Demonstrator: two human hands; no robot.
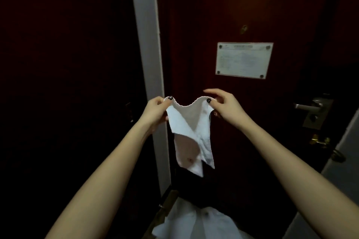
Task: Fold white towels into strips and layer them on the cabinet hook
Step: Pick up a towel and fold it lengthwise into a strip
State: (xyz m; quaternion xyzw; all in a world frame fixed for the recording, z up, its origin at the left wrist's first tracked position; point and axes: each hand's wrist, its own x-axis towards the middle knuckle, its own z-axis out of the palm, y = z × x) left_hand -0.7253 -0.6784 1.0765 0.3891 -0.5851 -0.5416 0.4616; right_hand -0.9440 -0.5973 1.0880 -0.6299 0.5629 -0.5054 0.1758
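Observation:
I hold a small white towel (191,132) up in front of a dark red door. My left hand (156,110) pinches its upper left corner between thumb and fingers. My right hand (223,104) pinches the upper right corner, the other fingers spread above. The top edge sags between the two hands, and the cloth hangs down folded and creased, with a faint stain low on it. No cabinet hook is visible in this dim view.
The dark red door (242,6) bears a white notice plate (243,60) and a metal lever handle (308,106) at the right. A grey door frame post (144,35) runs down left of the towel. More white cloth (196,223) lies below.

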